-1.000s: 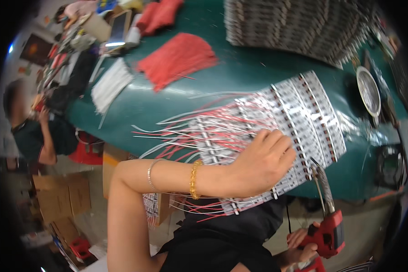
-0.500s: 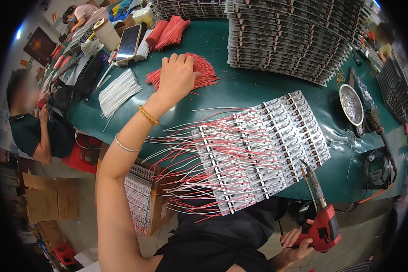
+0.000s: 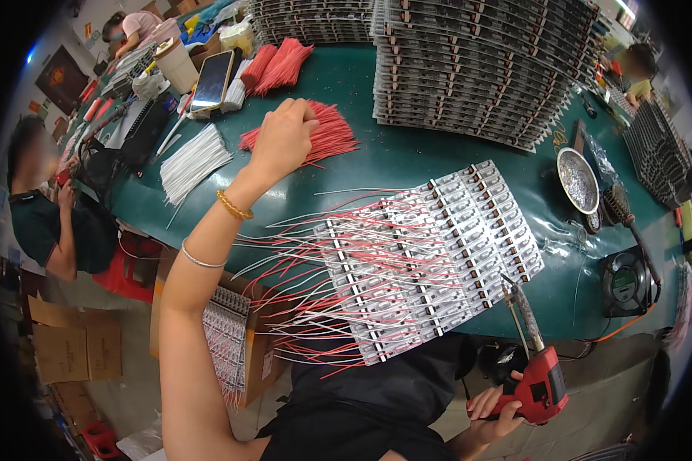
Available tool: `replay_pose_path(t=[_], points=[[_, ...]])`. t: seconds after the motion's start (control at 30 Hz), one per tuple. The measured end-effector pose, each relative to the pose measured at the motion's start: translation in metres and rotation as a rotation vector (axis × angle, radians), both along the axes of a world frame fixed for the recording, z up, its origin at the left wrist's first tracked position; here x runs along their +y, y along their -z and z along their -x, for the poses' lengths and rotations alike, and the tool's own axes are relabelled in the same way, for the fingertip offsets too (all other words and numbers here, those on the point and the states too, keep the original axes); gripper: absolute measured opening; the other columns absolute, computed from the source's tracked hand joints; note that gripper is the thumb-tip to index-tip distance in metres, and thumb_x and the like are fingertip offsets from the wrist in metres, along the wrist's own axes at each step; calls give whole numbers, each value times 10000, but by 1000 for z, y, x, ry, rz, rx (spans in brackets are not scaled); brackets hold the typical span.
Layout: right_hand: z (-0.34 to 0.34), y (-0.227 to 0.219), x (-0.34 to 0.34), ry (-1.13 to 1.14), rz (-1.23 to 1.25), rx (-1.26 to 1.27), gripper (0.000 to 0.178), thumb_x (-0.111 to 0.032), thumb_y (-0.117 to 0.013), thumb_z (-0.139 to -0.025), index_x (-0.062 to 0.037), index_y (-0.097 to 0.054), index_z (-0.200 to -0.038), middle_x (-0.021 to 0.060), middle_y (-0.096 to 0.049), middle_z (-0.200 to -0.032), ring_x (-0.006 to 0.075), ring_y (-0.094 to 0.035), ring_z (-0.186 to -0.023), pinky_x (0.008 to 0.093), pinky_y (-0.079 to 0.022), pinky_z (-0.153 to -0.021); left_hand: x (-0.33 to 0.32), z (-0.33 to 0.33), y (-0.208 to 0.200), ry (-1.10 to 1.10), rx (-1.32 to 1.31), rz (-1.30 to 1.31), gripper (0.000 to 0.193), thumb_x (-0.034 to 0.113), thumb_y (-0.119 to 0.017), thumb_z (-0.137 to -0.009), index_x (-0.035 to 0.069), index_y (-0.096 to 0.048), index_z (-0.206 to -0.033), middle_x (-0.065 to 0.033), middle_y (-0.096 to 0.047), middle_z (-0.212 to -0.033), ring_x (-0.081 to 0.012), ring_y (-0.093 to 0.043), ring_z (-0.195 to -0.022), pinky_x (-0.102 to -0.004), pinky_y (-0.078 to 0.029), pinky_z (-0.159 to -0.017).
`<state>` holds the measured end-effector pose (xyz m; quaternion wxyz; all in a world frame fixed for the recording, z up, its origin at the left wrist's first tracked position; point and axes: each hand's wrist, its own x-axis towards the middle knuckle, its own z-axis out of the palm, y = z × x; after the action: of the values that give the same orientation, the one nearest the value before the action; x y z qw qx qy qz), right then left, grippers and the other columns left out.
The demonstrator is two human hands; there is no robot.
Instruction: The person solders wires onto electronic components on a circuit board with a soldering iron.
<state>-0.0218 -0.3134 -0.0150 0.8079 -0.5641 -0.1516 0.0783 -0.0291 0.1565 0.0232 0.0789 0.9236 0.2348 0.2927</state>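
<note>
My left hand is over a fanned pile of red wires, its fingers curled downward. The fingertips are hidden, so what they pinch cannot be made out. Low on the right, my right hand grips a red soldering gun by its handle. Its metal tip and a thin feed tube point up toward the near right edge of a panel of small circuit boards. Red and white wires lie across the panel's left part and hang over the table's edge.
White wires and bundled red wires lie near a phone. Tall stacks of board panels stand behind. On the right are a metal dish, a brush and a small fan. A co-worker sits at left.
The whole view has shifted slightly left. My left hand stays over the red wires, with a slight shift toward the pile's left side. My right hand keeps the soldering gun near the panel.
</note>
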Motion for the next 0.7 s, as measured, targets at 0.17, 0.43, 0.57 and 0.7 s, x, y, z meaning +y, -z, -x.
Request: replay_pose_path(t=[0.17,0.43,0.57,0.7], points=[[3,0,-1,18,-11,33,536,-372,-452,-933,76,-336,-1203,18,-363,-452,106,-353,-317,242,-343,-324,-11,1,-17,67,-97,145,107,71,-622,-787,-11,-554,-789,-149,-574,-754,-286,-565,-671,-361,-442,-608],[3,3,-5,-5,-24,72,545,-366,-464,-929,82,-351,-1220,13,-363,-454,107,-362,-333,241,-357,-346,-43,-9,-24,282,-340,811,133,78,-639,-827,6,-552,-758,20,-549,-665,-41,-472,-576,-212,-373,-514],[3,-1,-3,30,17,83,573,-385,-482,-917,88,-352,-1214,10,-365,-450,106,-363,-338,240,-356,-350,-75,-16,-29,277,-259,823,114,88,-647,-825,11,-578,-779,43,-531,-672,-19,-437,-588,-187,-338,-514],[3,-1,-12,-3,13,223,730,-439,-592,-839,85,-294,-1250,24,-408,-457,138,-449,-410,266,-391,-433,-105,-19,-33,327,-121,679,117,94,-651,-814,-4,-595,-784,37,-531,-653,-22,-443,-592,-184,-336,-522]])
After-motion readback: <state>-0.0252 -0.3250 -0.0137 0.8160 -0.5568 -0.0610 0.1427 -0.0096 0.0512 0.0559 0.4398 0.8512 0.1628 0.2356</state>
